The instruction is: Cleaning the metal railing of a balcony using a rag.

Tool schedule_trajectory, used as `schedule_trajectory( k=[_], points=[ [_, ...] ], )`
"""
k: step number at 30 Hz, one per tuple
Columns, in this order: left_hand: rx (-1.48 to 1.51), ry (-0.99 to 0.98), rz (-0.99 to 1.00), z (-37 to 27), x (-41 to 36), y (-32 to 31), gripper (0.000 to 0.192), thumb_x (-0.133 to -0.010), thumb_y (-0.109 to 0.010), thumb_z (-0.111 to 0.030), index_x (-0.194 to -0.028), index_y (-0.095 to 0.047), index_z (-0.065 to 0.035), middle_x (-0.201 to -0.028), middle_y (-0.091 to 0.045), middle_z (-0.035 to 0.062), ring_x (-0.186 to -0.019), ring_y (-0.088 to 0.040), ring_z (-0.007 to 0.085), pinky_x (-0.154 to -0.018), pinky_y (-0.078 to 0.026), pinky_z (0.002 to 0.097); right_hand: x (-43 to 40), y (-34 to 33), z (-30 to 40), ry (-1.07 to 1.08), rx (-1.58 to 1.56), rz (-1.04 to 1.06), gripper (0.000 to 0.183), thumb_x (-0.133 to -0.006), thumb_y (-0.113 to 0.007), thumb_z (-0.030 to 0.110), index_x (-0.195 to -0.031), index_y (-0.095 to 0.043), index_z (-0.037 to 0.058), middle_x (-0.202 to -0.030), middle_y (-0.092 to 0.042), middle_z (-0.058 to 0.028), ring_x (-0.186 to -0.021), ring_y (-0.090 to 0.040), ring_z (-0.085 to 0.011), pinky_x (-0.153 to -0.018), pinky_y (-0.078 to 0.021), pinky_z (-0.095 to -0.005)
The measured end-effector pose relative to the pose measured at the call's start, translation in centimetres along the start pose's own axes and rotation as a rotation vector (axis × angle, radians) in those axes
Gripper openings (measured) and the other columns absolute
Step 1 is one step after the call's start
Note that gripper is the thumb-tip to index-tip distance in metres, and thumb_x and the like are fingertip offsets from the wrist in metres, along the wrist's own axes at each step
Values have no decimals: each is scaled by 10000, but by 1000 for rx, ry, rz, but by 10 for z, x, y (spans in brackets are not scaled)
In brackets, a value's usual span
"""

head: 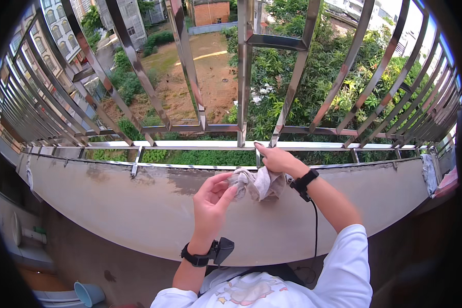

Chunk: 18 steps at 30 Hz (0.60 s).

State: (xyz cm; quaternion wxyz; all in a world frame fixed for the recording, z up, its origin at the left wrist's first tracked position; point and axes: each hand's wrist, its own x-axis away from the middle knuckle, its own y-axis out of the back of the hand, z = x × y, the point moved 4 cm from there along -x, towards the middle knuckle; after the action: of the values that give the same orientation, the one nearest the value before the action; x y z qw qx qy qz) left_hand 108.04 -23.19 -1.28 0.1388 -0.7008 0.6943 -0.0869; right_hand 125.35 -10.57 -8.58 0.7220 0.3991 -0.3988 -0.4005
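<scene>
A crumpled, damp-looking grey-white cloth [263,184] is bunched over the back edge of the concrete ledge [158,219]. My left hand [211,198] pinches its twisted left end between thumb and fingers. From above, my right hand [279,159] grips the other end, its lower fingers partly hidden behind the cloth. Its index finger stretches forward to the shiny metal bottom rail [200,144], close to the foot of an upright bar [288,104]. Both wrists wear black straps with small devices.
Metal window bars [184,57] curve across the front, with trees and bare ground far below. A bracket [134,169] joins rail and ledge. A black cable [316,227] hangs from my right wrist. Another cloth [429,175] drapes over the ledge's right end. A blue bucket [89,294] stands lower left.
</scene>
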Motion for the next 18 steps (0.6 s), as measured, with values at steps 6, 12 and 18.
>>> schedule_trajectory(
  k=[6,12,18],
  points=[
    [-67,65,-75,30,11,4,261,-740,-549,-23,-990,-486,18,-805,-535,39,-725,-510,68,-627,-411,176,-41,-23,1,52,237,-84,613,-692,-380,80,-1265,-203,202,-780,-574,-151,-669,-563,-290,-550,-439,-389],
    [-50,75,-28,34,10,-5,261,-739,-547,-20,-989,-482,18,-804,-537,39,-719,-510,69,-626,-413,180,-65,-36,-12,9,336,-94,632,-703,-385,101,-1275,-143,219,-793,-584,-136,-690,-573,-285,-571,-448,-394],
    [-39,111,41,40,11,-8,254,-739,-542,-11,-986,-487,14,-803,-541,43,-727,-508,70,-638,-410,183,-49,-34,2,4,294,-112,570,-723,-380,105,-1261,-203,177,-767,-585,-135,-651,-574,-276,-567,-452,-383]
  ],
)
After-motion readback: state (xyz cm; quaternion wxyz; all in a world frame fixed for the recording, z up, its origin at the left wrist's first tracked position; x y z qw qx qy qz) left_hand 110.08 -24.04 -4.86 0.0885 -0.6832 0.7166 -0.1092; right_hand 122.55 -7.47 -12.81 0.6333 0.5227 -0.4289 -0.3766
